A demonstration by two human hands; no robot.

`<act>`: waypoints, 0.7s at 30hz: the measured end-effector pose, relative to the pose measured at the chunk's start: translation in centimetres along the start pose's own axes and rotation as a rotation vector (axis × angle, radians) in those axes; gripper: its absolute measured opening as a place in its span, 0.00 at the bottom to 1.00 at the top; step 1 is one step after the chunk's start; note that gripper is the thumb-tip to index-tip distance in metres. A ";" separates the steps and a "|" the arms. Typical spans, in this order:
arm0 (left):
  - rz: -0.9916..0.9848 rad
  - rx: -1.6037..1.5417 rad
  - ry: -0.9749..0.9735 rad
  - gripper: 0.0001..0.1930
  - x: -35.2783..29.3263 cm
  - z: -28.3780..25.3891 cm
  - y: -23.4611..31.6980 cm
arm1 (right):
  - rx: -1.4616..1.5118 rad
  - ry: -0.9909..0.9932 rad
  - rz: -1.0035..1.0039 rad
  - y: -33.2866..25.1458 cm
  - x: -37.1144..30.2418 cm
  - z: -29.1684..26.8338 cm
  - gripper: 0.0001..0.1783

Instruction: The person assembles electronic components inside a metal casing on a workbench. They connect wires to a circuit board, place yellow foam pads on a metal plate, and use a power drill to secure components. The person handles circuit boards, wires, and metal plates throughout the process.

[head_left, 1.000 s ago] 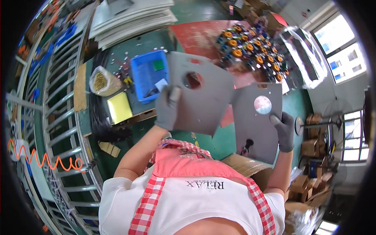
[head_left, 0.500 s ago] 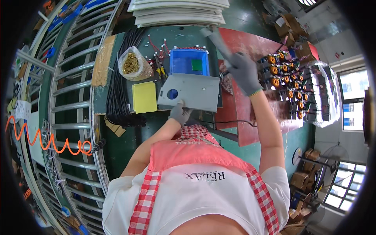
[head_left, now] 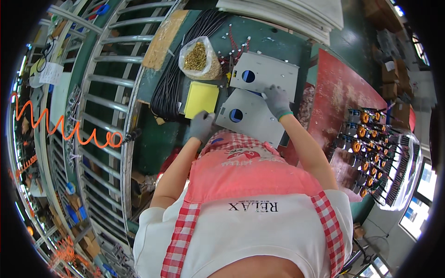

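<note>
Two grey metal plates, each with a round hole, lie one beyond the other on the green bench: a far plate [head_left: 273, 72] and a near plate [head_left: 255, 116], tilted against each other. My gloved right hand [head_left: 278, 102] rests with fingers spread where the plates meet, its fingertips on the far one. My gloved left hand [head_left: 200, 127] is at the near edge of a stack of yellow sheets [head_left: 202, 99], just left of the near plate. Its fingers are curled together; whatever they hold, if anything, is hidden. The blue bin is mostly covered by the plates.
A clear bag of brass-coloured fasteners [head_left: 197, 58] stands behind the yellow sheets. Black cables [head_left: 168, 88] bundle at the left, beside a roller conveyor [head_left: 113, 81]. Coil assemblies [head_left: 366, 143] sit on the red table [head_left: 340, 88] at right. White panels [head_left: 287, 14] are stacked behind.
The raised right hand has come down onto the plates. A second plate now lies over the bin. My left hand has left the near plate for the yellow sheets. The whole view has turned.
</note>
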State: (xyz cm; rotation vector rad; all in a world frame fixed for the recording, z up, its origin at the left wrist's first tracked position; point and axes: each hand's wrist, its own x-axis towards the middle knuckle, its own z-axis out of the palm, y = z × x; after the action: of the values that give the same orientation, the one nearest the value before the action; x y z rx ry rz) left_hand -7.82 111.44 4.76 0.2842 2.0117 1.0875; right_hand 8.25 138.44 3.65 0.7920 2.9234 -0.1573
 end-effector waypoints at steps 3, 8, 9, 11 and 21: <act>0.261 0.967 0.227 0.24 0.8 -1.7 -1.5 | 0.038 0.171 0.032 -0.5 -2.5 0.2 0.15; 0.390 1.522 0.013 0.41 3.8 -1.1 -2.6 | 0.096 0.183 0.011 1.5 -2.0 2.7 0.16; 0.493 1.566 0.040 0.40 4.8 -1.1 -3.6 | 0.065 0.124 0.012 1.8 -1.8 2.9 0.16; 0.515 1.523 0.039 0.38 7.3 -1.4 -6.7 | 0.096 0.087 0.016 1.5 -1.4 1.5 0.15; 0.356 1.463 -0.454 0.27 7.4 -4.9 2.8 | 0.180 0.112 0.046 2.1 -1.3 1.7 0.16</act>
State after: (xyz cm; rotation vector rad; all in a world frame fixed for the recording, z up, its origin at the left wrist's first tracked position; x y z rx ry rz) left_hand -16.71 114.16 4.35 1.4898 1.9741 -0.4721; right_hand 10.56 139.40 1.98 0.9217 3.0242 -0.3887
